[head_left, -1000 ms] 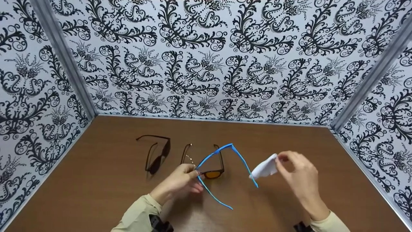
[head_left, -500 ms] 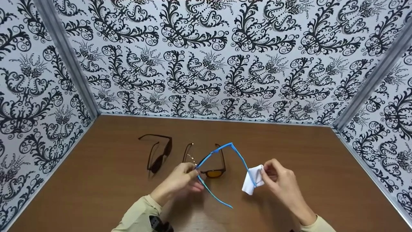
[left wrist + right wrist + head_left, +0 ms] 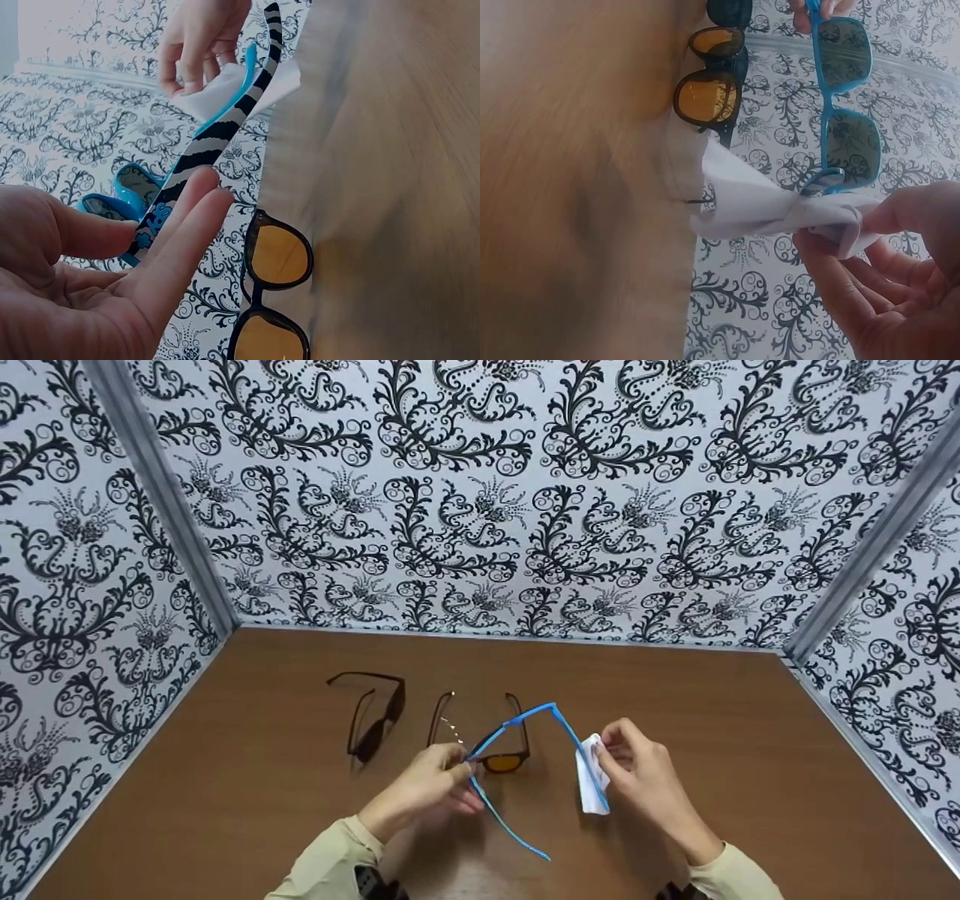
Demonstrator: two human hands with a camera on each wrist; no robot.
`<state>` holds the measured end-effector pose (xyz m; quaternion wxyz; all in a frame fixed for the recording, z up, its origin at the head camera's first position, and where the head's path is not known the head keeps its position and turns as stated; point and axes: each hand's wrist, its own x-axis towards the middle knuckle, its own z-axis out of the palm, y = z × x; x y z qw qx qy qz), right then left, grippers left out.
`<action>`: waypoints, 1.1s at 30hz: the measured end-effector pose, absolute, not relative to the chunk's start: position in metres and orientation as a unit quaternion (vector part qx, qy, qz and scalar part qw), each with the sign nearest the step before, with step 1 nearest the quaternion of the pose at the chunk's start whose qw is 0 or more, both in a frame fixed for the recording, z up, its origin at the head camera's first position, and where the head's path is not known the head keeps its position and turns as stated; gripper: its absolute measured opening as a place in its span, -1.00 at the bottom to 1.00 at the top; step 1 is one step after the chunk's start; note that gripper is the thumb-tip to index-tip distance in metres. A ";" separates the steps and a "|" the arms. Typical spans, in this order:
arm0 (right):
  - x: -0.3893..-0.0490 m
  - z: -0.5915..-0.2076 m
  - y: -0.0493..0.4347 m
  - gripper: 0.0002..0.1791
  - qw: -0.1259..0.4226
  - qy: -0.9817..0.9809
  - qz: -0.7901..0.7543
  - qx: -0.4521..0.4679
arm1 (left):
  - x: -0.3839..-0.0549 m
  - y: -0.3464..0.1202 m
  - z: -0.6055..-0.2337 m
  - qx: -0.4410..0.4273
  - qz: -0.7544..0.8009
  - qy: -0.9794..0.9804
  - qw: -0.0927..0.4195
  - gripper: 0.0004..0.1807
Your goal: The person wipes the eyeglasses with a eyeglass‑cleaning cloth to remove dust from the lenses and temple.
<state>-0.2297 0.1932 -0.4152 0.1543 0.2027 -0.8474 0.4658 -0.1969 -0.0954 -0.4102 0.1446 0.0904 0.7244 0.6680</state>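
Note:
Blue-framed sunglasses [image 3: 534, 710] are held above the table with both temples unfolded. My left hand [image 3: 420, 786] pinches them between thumb and fingers at one hinge corner, where a black-and-white striped temple [image 3: 217, 139] begins. Dark lenses [image 3: 853, 146] show in the right wrist view. My right hand [image 3: 651, 777] pinches a white cloth [image 3: 589, 793] between thumb and fingertips. That cloth is draped around the far temple, whose striped tip [image 3: 823, 181] pokes out of its folds in the right wrist view.
Black sunglasses [image 3: 393, 709] rest on the brown table [image 3: 247, 780] at the left. Behind the left hand, dark-framed glasses with orange lenses [image 3: 502, 764] lie beside a thin chain [image 3: 452, 729]. Patterned walls [image 3: 480, 510] enclose the table's back and sides.
My right hand has moved left, bringing the cloth from beside the far temple onto it. The left hand keeps its pinch on the sunglasses, which have shifted slightly.

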 end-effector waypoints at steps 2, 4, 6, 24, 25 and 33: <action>-0.231 -0.414 0.192 -0.84 0.153 -0.846 0.467 0.206 | -0.196 -0.094 -0.409 0.099 0.664 0.727 0.148 -0.85; -0.233 -0.412 0.191 -0.84 0.154 -0.843 0.469 0.211 | -0.195 -0.094 -0.408 0.109 0.659 0.729 0.149 -0.85; -0.235 -0.411 0.190 -0.84 0.158 -0.840 0.471 0.217 | -0.195 -0.093 -0.407 0.117 0.658 0.729 0.152 -0.85; -0.240 -0.411 0.190 -0.87 0.190 -0.815 0.493 0.236 | -0.196 -0.082 -0.406 0.138 0.655 0.723 0.170 -0.87; -0.240 -0.411 0.190 -0.87 0.189 -0.816 0.493 0.236 | -0.196 -0.083 -0.406 0.137 0.658 0.722 0.166 -0.87; -0.239 -0.415 0.192 -0.85 0.175 -0.817 0.495 0.237 | -0.200 -0.086 -0.406 0.115 0.673 0.719 0.131 -0.81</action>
